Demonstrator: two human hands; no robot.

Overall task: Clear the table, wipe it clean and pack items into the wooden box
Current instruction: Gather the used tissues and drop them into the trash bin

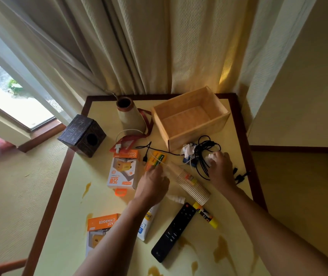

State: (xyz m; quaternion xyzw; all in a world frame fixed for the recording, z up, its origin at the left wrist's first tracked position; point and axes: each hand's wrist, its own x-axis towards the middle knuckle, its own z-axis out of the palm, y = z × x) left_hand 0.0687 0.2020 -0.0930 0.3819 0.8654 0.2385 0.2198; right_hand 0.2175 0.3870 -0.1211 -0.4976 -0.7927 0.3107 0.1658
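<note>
We have barely begun: pale wooden box (197, 134) empty, brown stains (221, 251) unwiped; our right hand (219, 168) grips crumpled white tissue (211, 156); left hand (152, 184), grip unclear.

There is one wooden box (191, 118). There are two orange charger boxes (124, 170). There is one dark box with a round hole (82, 134), one vase (128, 114), one black remote (174, 232), one yellow glue stick (205, 215), one white tube (148, 222), one small white bottle (176, 199) and one small yellow box (158, 159). There is one stack of paper cups (194, 186), with too many cups to count. There are two bits of crumpled white paper (188, 150), one red card holder (128, 144) and one tangle of black cables (204, 154). Several brown spots (221, 250) show. There are two hands: the left hand (153, 186) and the right hand (219, 168).
</note>
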